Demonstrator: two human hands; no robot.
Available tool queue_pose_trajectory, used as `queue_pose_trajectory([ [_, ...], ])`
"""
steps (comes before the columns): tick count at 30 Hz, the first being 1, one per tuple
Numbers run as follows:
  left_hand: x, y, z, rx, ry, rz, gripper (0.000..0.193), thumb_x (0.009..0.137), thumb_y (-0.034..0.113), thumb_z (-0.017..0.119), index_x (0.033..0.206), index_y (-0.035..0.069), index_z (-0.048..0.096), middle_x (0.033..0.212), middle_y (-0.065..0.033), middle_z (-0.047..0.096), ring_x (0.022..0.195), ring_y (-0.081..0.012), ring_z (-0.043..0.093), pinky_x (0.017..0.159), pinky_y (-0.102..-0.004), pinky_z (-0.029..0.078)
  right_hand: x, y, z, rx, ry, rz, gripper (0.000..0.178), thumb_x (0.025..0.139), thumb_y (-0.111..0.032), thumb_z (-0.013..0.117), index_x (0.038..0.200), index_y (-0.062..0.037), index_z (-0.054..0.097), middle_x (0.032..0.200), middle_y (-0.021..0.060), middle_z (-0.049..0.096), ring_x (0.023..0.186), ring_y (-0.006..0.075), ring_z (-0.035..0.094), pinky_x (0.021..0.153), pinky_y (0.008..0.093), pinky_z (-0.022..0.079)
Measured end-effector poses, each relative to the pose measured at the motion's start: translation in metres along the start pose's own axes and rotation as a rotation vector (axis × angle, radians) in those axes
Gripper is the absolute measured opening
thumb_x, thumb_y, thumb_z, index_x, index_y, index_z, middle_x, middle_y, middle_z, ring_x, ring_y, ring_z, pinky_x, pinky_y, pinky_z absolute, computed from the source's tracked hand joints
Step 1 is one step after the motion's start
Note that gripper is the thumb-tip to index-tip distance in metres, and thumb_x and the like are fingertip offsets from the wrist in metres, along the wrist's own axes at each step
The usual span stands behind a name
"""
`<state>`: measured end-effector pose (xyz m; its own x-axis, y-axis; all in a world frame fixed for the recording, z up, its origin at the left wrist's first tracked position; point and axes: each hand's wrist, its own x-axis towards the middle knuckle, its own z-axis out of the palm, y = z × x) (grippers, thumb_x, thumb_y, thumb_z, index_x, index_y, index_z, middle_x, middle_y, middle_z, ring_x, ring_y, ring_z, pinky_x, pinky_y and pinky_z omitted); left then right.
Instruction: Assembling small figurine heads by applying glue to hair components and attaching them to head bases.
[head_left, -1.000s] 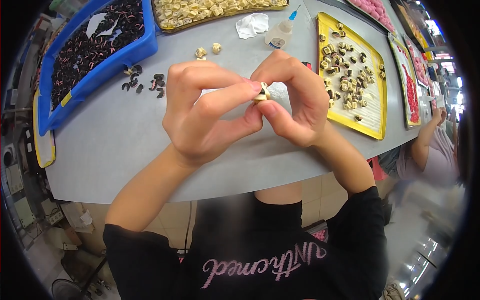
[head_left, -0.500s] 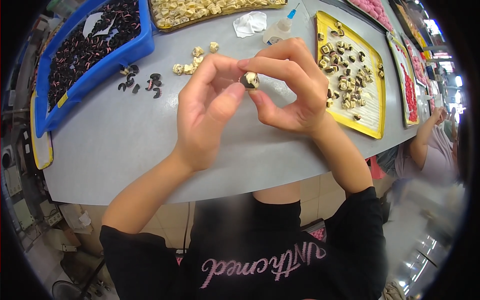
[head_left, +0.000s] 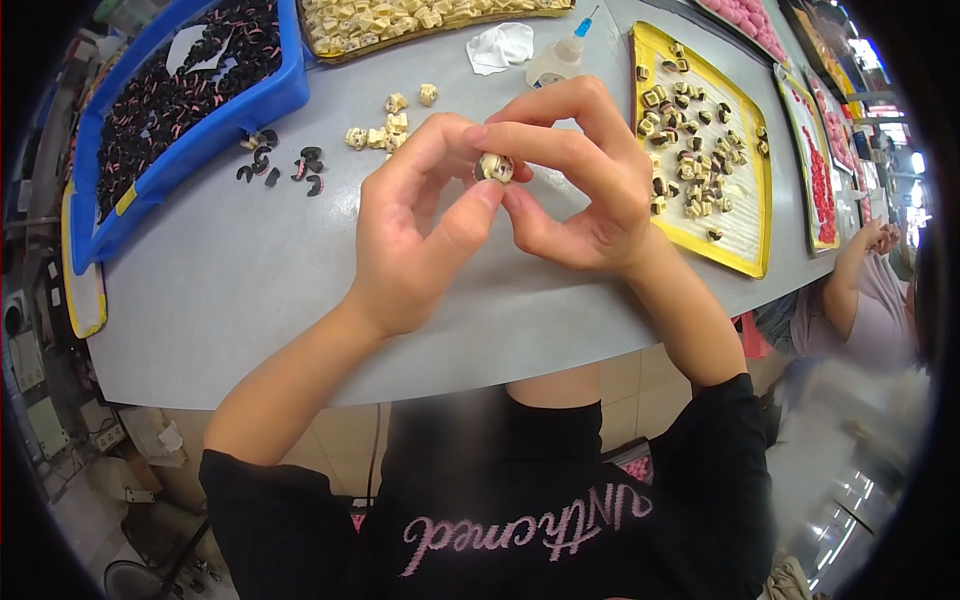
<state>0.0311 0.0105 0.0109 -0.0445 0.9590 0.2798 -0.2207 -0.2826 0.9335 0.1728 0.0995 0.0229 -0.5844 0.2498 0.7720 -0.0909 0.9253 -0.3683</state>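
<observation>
Over the middle of the grey table, my left hand [head_left: 410, 230] and my right hand [head_left: 595, 190] meet at the fingertips. Pinched between them is a small cream moulded piece [head_left: 495, 168] with dark marks on its face; my fingers cover its edges. Both hands are closed on it, thumbs below and forefingers above. Just beyond my left hand lie several loose cream pieces [head_left: 396, 122] of like shape. Farther left, several black curved pieces [head_left: 313, 160] with pink edging are scattered on the tabletop.
A blue bin [head_left: 292, 85] at the left holds many black curved pieces. Cream pieces fill a tray [head_left: 440, 28] at the back. A needle-tipped bottle [head_left: 556, 65] stands beside a white cloth [head_left: 500, 48]. Black-and-cream pieces lie on a yellow-rimmed tray [head_left: 715, 258]. Another person [head_left: 850, 290] sits far right.
The held piece has turned, so its marked cream face shows and less of its black side is visible. My left thumb has shifted up and right onto it.
</observation>
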Motion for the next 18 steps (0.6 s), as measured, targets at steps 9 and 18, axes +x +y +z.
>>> queue_pose_trajectory([
  [9, -0.0003, -0.0010, 0.0024, -0.129, -0.028, -0.037, 0.023, 0.084, 0.010, 0.046, 0.103, -0.003, 0.050, 0.096, -0.0094, 0.056, 0.092, -0.0144, 0.053, 0.082, -0.0286, 0.043, -0.0023, 0.0014, 0.0002, 0.022, 0.011, 0.003, 0.042, 0.056, 0.004, 0.059, 0.097, 0.0008, 0.064, 0.089, 0.0135, 0.056, 0.071, 0.0189, 0.057, 0.057, 0.0263, 0.047],
  [18, -0.0005, -0.0017, 0.0026, -0.144, -0.019, -0.051, 0.022, 0.085, 0.012, 0.047, 0.102, -0.003, 0.051, 0.094, -0.0096, 0.056, 0.090, -0.0142, 0.053, 0.081, -0.0283, 0.044, -0.0016, -0.0030, 0.0017, 0.053, 0.031, 0.089, 0.042, 0.057, 0.005, 0.066, 0.097, -0.0075, 0.065, 0.085, 0.0069, 0.055, 0.072, 0.0175, 0.054, 0.057, 0.0263, 0.047],
])
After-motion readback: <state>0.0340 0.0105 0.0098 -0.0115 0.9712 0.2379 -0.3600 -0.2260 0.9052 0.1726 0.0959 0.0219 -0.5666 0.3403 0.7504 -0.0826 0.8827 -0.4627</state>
